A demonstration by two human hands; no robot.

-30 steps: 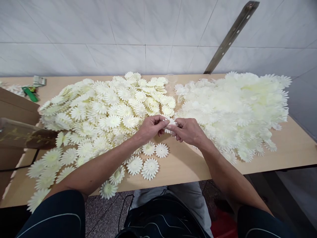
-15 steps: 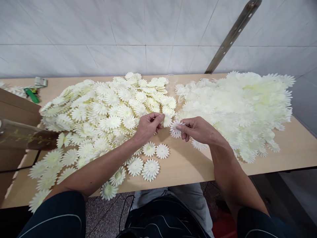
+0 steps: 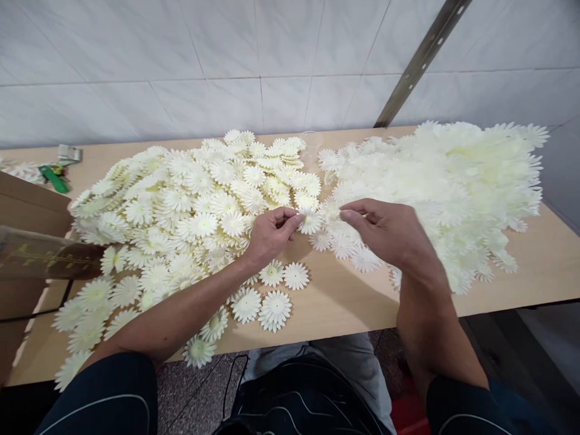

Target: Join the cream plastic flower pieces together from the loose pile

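Two flower heaps (image 3: pixel 194 193) flank hands; cardboard box (image 3: pixel 27 211) sits left.

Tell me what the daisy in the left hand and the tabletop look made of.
Daisy: thin matte cream sheet, probably fabric or foam; crisp die-cut petals, pinched by the left hand. Tabletop: pale wood-look laminate, smooth, faint grain, soft sheen.

Person's body only: both arms bare from approx. the elbow down; left hand (image 3: pixel 270 234) & right hand (image 3: pixel 390 232) wear no gloves, rings or watch. Dark navy short sleeves (image 3: pixel 102 396) at near left & right, each w/ a thin pale piping line. Grey trousers (image 3: pixel 338 356) at near centre, dark garment w/ pale lines over the lap.
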